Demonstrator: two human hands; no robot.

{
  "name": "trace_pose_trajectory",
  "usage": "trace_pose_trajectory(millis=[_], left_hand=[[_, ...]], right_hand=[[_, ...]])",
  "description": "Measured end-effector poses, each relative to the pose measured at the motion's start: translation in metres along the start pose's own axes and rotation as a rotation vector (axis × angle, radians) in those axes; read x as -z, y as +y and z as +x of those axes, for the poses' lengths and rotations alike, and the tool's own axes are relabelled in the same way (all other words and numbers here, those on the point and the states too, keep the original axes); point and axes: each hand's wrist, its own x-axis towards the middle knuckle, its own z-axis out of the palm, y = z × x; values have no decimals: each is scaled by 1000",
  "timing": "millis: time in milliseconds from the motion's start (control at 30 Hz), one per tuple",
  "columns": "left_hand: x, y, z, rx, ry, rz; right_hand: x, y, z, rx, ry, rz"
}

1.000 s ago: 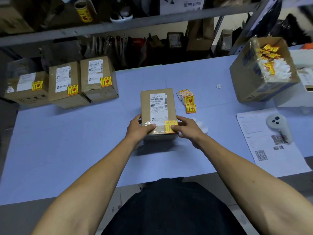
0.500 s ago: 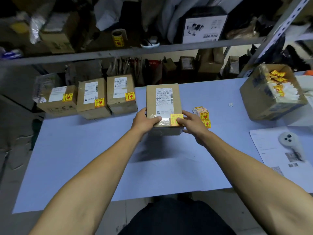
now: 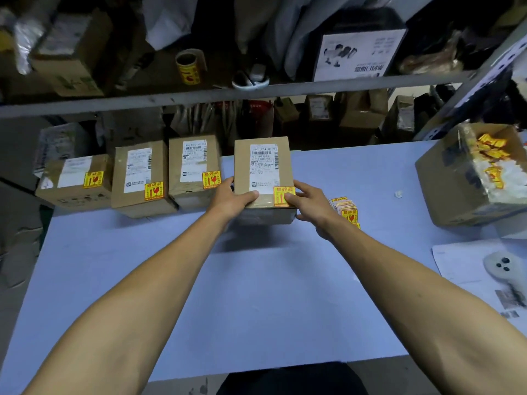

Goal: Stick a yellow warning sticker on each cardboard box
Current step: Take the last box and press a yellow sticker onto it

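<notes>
A brown cardboard box (image 3: 263, 172) with a white shipping label is held just above the blue table, right beside a row of three stickered boxes (image 3: 196, 169). A yellow warning sticker (image 3: 283, 196) sits on its near right corner. My left hand (image 3: 232, 199) grips the box's near left edge, thumb on top. My right hand (image 3: 309, 202) grips the near right edge, thumb on the sticker. A stack of loose yellow stickers (image 3: 346, 209) lies on the table just right of my right hand.
An open carton (image 3: 456, 183) of sticker scraps and backing paper stands at the right. A white controller (image 3: 503, 267) lies on a printed sheet (image 3: 462, 260) near the right edge. A shelf rail (image 3: 228, 95) with a sticker roll (image 3: 189, 67) runs behind the blue table (image 3: 256, 295).
Both hands have carried the box away from me and left, up to the row of stickered boxes. The sticker stack now lies to the right of my right hand.
</notes>
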Motion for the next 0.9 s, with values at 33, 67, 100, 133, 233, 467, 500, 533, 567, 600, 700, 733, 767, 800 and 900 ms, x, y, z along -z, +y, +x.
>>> trace_pose_trajectory(millis=[33, 67, 100, 133, 233, 467, 500, 533, 567, 600, 700, 733, 767, 800, 900], left_hand=[[-4, 2, 9, 12, 2, -2], [-7, 4, 18, 27, 5, 3], [-11, 6, 27, 40, 11, 11], [-15, 8, 36, 50, 18, 19], [-27, 12, 61, 79, 49, 22], [-48, 10, 95, 60, 165, 71], [-49, 9, 96, 66, 178, 75], [-49, 8, 97, 67, 192, 79], [-49, 6, 97, 67, 203, 86], [-49, 3, 98, 63, 209, 82], [-49, 2, 95, 61, 209, 87], [-50, 1, 95, 59, 207, 92], [-50, 1, 94, 56, 201, 94], [-50, 1, 94, 46, 198, 99], [-47, 6, 90, 44, 188, 127]], right_hand=[[3, -2, 11, -10, -7, -7], [6, -3, 23, -22, -11, -17], [9, -4, 34, -33, -17, -30], [12, -6, 45, -40, -23, -41], [20, -7, 78, -45, -41, -65], [18, -3, 123, 18, -91, -124], [17, -2, 126, 24, -97, -128], [15, 0, 128, 30, -101, -135], [13, 1, 129, 36, -105, -141], [12, 3, 130, 45, -105, -144], [9, 7, 128, 58, -98, -125], [9, 8, 126, 56, -93, -113], [9, 9, 125, 55, -91, -111], [9, 9, 124, 60, -94, -119], [12, 2, 118, 58, -91, -188]])
